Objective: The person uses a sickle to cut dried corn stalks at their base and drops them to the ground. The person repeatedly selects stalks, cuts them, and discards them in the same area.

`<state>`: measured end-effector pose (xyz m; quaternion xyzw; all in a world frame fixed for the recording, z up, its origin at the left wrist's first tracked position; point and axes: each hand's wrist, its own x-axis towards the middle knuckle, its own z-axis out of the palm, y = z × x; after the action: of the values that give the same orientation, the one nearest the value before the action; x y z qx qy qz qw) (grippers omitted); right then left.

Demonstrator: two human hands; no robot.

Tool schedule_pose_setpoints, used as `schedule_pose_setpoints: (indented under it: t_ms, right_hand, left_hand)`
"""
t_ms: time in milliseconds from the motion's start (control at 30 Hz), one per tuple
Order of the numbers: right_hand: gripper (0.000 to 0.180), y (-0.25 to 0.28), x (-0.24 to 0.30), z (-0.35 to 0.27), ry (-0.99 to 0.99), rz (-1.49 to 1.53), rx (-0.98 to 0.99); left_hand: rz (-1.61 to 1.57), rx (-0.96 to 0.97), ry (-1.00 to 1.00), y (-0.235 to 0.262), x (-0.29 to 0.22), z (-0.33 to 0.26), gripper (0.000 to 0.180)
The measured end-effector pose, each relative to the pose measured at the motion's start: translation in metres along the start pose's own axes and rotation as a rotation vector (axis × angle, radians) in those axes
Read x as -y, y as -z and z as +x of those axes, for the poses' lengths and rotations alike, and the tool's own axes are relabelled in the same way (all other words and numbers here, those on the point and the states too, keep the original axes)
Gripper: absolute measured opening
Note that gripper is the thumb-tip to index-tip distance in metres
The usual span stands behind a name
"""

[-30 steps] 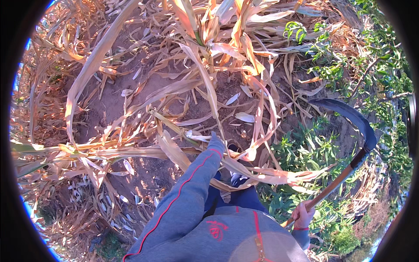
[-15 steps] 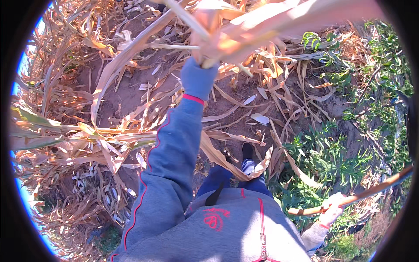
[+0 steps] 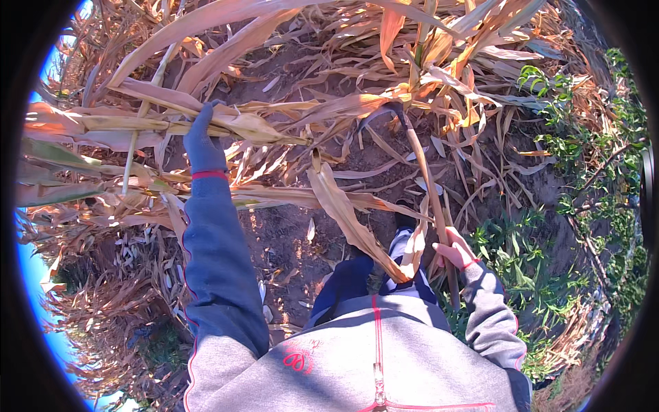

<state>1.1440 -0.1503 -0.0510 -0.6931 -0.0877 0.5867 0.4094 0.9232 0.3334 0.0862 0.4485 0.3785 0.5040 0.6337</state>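
Note:
My left hand [image 3: 204,137], in a grey glove, is closed around a dry corn stalk [image 3: 158,126] left of centre. Husks and long tan leaves hang about it, and the stalk lies roughly sideways. My right hand [image 3: 454,250] grips the wooden handle [image 3: 424,168] of a sickle in front of my right leg. At the handle's far end the sickle's curved dark blade [image 3: 377,115] points left among dry leaves. Just beyond the blade rises a standing corn stalk [image 3: 417,51]. Leaves partly cover the blade, so I cannot tell whether it touches a stem.
Dry corn plants [image 3: 89,275] crowd the left side. Bare soil [image 3: 281,240] with scattered husk pieces shows near my feet. Green leafy plants [image 3: 522,261] grow at the right. A bent dry leaf [image 3: 350,220] hangs in front of my legs.
My left hand has moved left and nearer, bringing the stalk down from the upper middle. My right hand has come in from the lower right, and the sickle now reaches far ahead.

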Motion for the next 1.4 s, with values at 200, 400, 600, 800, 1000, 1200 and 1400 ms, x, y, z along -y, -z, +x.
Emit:
schedule_pose_setpoints:
  t_ms: [200, 400, 600, 800, 1000, 1200, 1400]
  right_hand:
    - [0.031, -0.008, -0.012, 0.081, -0.03, -0.099, 0.052]
    - [0.049, -0.06, 0.0, 0.135, -0.066, 0.175, -0.102]
    - [0.059, -0.113, 0.009, 0.171, -0.323, 0.279, 0.043]
    - [0.055, -0.148, -0.017, 0.184, -0.36, 0.1, 0.171]
    - [0.053, -0.159, -0.019, 0.133, -0.299, 0.286, 0.124]
    - [0.047, -0.066, 0.004, 0.033, -0.14, 0.365, -0.015]
    - [0.056, -0.019, -0.003, 0.065, -0.073, 0.621, -0.348]
  left_hand:
    - [0.073, 0.023, -0.015, -0.007, 0.024, -0.009, 0.024]
    - [0.093, -0.062, -0.016, -0.024, 0.029, -0.019, 0.018]
    - [0.072, -0.204, -0.107, 0.006, 0.033, -0.048, 0.03]
    - [0.024, -0.321, -0.152, 0.019, 0.032, -0.074, 0.034]
    - [0.092, -0.246, -0.086, 0.044, 0.039, -0.081, 0.035]
    - [0.086, -0.083, -0.211, -0.02, -0.004, -0.052, 0.034]
    - [0.085, 0.413, 0.012, -0.194, 0.035, -0.052, 0.036]
